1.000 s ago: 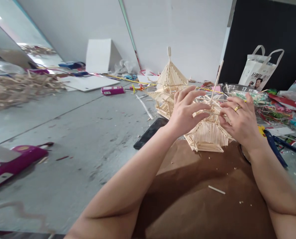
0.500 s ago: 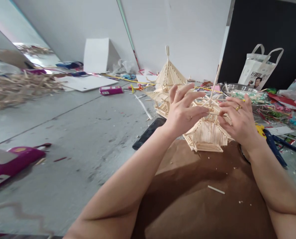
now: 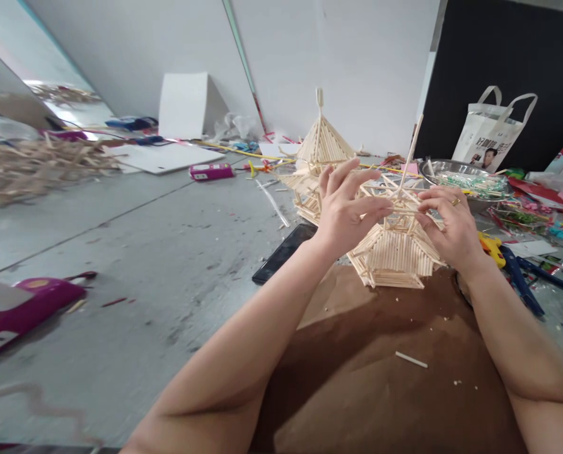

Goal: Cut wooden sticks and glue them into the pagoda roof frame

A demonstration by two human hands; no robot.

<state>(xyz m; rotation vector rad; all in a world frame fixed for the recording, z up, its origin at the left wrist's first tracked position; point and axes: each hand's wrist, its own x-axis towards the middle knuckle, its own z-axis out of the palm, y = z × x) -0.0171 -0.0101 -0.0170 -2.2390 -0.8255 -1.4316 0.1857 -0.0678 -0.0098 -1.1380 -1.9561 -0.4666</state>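
Observation:
A small pavilion model built of thin wooden sticks stands on brown paper in front of me. Its lower roof is covered with close-set sticks, while the upper part is an open frame with one tall stick rising from it. My left hand pinches the left end of a short wooden stick, its other fingers spread. At the right end of that stick, the thumb and forefinger of my right hand are closed. The stick lies level along the near side of the upper frame; whether it touches is unclear.
Behind stands a second stick model with a pointed roof. A black phone lies left of the paper. Blue-handled pliers, a metal bowl of sticks and a white bag are at the right. Purple devices lie leftward.
The raised fingers of my right hand have folded down toward the stick. My left hand has shifted slightly left, its fingers still spread. The pavilion model stays in place.

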